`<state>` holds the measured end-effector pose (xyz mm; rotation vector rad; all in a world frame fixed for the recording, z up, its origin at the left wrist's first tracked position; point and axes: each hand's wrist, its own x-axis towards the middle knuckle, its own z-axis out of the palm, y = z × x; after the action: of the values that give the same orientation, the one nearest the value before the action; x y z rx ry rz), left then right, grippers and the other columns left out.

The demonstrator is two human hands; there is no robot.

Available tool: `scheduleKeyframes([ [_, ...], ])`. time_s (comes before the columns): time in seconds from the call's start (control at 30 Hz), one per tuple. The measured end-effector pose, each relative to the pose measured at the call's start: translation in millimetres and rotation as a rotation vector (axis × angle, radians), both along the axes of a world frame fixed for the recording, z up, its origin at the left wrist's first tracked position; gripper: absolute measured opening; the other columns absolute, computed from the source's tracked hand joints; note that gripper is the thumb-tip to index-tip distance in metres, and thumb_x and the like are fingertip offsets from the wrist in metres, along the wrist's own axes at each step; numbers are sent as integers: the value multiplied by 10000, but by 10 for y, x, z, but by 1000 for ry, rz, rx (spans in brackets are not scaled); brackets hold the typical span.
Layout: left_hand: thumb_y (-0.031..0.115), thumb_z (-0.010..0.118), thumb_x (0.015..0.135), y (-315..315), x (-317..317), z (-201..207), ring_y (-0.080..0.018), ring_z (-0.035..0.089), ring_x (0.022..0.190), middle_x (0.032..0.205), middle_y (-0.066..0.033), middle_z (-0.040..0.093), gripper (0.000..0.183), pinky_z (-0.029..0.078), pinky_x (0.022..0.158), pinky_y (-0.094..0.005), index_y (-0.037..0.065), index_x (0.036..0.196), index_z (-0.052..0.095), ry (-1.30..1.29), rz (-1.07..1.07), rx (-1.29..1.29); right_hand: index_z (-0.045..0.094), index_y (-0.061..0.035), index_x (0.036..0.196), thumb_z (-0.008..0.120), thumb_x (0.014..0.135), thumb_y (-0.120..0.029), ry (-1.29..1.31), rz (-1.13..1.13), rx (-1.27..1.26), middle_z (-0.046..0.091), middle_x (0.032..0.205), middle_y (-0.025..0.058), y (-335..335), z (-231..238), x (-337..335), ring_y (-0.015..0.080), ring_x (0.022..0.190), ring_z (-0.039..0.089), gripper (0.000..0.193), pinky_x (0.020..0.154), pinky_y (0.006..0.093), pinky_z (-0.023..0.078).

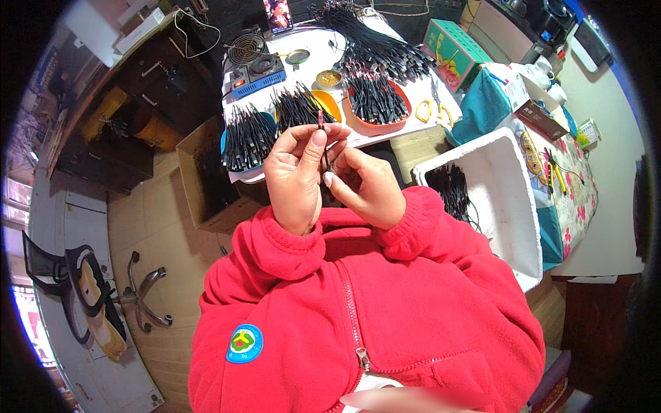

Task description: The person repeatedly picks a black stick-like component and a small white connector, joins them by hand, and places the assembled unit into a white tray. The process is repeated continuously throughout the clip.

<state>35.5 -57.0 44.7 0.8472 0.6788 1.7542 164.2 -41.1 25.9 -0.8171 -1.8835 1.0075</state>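
Before my chest, my left hand (296, 175) pinches a thin black cable (321, 120) between thumb and fingers, its reddish end pointing up. My right hand (372, 184) is closed around the lower part of the same cable, close beside the left; fingers hide much of it. Just beyond the hands, bunches of short black cables with metal plugs fill a blue bowl (224, 143), a yellow bowl (333, 104) and an orange-red bowl (379, 128) on the white-covered table.
Behind the bowls are a blue device (259, 84), a small dish of amber material (329, 78), yellow-handled scissors (424, 110) and a large cable heap (379, 45). To the right stands a white foam box (506, 213) with more cables; a cardboard box (195, 182) is left.
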Motion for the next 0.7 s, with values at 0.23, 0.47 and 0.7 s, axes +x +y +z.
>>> scheduleKeyframes([
  [0.23,102,549,970,-100,-109,42,-93,533,609,856,-102,664,115,392,541,-206,-3,1012,571,28,-138,-40,610,20,888,652,907,-109,158,143,-54,576,703,21,166,261,228,46,653,494,137,574,222,421],
  [0.47,96,542,972,-150,-136,83,-65,438,536,806,-119,653,97,344,500,-186,4,994,564,12,-326,-64,570,33,996,608,926,-44,374,331,-291,608,886,34,331,387,241,81,791,586,111,711,222,488],
  [0.7,40,589,941,-172,-49,51,-67,566,691,848,-52,656,51,453,608,-199,5,976,576,108,-190,-40,582,14,967,664,870,-15,446,222,-301,603,839,4,198,364,180,31,722,588,130,599,164,475],
])
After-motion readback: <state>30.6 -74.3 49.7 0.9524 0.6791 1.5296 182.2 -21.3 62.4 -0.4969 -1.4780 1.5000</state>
